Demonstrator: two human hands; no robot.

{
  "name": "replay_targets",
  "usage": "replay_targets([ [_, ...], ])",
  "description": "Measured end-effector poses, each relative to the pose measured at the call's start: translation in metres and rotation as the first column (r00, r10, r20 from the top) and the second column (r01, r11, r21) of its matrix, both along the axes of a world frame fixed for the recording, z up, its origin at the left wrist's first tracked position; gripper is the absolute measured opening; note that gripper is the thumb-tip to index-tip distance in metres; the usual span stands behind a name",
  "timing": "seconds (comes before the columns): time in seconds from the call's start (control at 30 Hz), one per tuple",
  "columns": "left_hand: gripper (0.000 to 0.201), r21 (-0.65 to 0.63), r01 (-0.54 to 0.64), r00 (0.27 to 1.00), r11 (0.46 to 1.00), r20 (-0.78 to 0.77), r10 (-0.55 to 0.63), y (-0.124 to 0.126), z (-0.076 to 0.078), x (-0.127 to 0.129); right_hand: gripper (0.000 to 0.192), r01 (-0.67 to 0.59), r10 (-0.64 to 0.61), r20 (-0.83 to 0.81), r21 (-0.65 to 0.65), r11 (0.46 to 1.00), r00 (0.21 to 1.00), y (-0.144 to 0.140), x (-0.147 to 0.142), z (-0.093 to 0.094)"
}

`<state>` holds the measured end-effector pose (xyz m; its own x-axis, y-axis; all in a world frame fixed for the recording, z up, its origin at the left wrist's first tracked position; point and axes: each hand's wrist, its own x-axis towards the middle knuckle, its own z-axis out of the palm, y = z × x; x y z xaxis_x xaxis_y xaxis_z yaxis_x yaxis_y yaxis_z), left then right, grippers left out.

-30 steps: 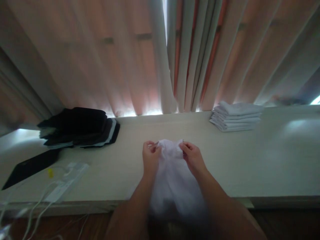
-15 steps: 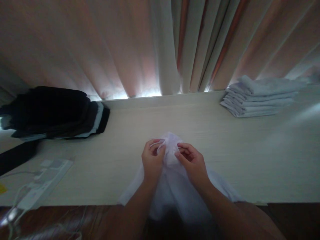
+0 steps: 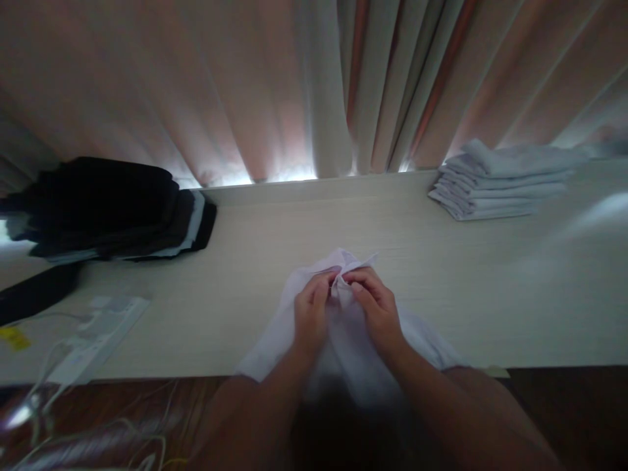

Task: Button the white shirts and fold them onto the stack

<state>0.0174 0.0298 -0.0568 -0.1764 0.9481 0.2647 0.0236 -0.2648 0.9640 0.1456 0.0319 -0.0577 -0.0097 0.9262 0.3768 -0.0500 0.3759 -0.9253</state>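
The left hand [image 3: 310, 313] and the right hand [image 3: 375, 306] meet fingertip to fingertip at the far edge of a white garment [image 3: 343, 333], each pinching a small bunched fold of its fabric between thumb and fingers. Both hands are closed tight on the cloth, knuckles up, almost touching one another. The white garment lies on the pale counter [image 3: 490, 288] directly under the hands, its crumpled top just beyond the fingers and its lower part spilling over the counter's near edge toward the person's forearms.

Well to the right of the garment, at the back of the counter, sits a stack of folded white cloths [image 3: 500, 186]. Well to the left of the garment, also at the back, lies a pile of dark folded clothes [image 3: 108, 209]. Nearer the front edge on that side rest a white power strip [image 3: 98, 330] with trailing cables and a small yellow item [image 3: 14, 337]. Behind the counter hang pleated curtains [image 3: 314, 85], with light showing at their hem.
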Motion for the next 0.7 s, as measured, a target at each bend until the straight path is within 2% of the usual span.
replay_targets([
  [0.07,0.022,-0.077,0.001,1.000,0.997,0.021,0.000,0.0006,0.0013,-0.0007,0.021,-0.001,0.000,-0.011,-0.061,0.998,1.000,0.0020,0.0023,0.0016],
  [0.17,0.023,-0.165,0.040,0.999,0.986,0.039,-0.034,0.0042,-0.0005,-0.0006,0.014,-0.025,0.016,-0.051,-0.178,0.984,0.999,0.0055,0.0052,-0.0011],
  [0.27,0.020,-0.119,0.088,0.995,0.989,-0.034,-0.093,0.0068,-0.0033,-0.0005,0.011,-0.041,0.021,-0.096,-0.213,0.976,0.995,0.0071,0.0062,-0.0048],
  [0.4,0.017,-0.068,0.049,0.992,0.996,-0.114,-0.057,0.0067,-0.0046,-0.0023,0.013,-0.089,0.056,-0.147,-0.227,0.970,0.988,0.0064,0.0037,-0.0057],
  [0.47,0.015,-0.081,0.014,0.993,0.997,-0.117,-0.023,0.0067,-0.0045,-0.0036,0.022,-0.110,0.069,-0.178,-0.232,0.967,0.982,0.0063,0.0021,-0.0060],
  [0.53,0.013,-0.094,-0.019,0.994,0.995,-0.108,0.009,0.0071,-0.0045,-0.0048,0.043,-0.133,0.086,-0.198,-0.240,0.962,0.977,0.0068,0.0018,-0.0067],
  [0.6,0.012,-0.112,-0.035,0.996,0.993,-0.088,0.025,0.0081,-0.0051,-0.0056,0.059,-0.128,0.092,-0.150,-0.251,0.959,0.984,0.0081,0.0036,-0.0073],
  [0.63,0.012,-0.120,-0.039,0.996,0.992,-0.080,0.030,0.0087,-0.0056,-0.0060,0.056,-0.106,0.089,-0.081,-0.249,0.963,0.993,0.0089,0.0053,-0.0072],
  [0.7,0.012,-0.131,-0.045,0.996,0.990,-0.076,0.035,0.0099,-0.0070,-0.0071,0.033,-0.025,0.049,0.128,-0.183,0.983,0.991,0.0105,0.0101,-0.0057],
])
